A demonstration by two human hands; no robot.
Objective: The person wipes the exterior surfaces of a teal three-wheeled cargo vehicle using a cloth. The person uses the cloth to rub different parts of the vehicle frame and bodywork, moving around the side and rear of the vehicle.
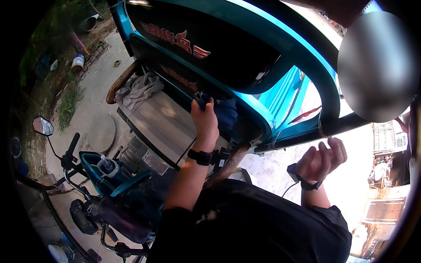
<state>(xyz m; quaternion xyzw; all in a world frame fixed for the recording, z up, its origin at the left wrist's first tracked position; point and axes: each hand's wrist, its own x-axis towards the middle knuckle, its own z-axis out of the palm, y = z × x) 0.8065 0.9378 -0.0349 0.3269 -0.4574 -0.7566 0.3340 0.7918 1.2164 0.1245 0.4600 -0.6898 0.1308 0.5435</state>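
My left hand reaches over the seat of a teal three-wheeler, its fingers closed on a bunched dark cloth against the backrest. A small black part of what it grips shows above the thumb; its exact shape is lost in the shade. My right hand hangs in the air beside the teal frame, just below its lower bar. Its fingers are loosely bent and slightly apart, with nothing visible in them. Each wrist wears a black band with a small box. A grey cloth lies crumpled at the seat's far-left end.
The padded beige seat has a wooden armrest at the left. Handlebars with a mirror stand at the left, near a front holder with a bottle. A blurred grey oval covers the upper right.
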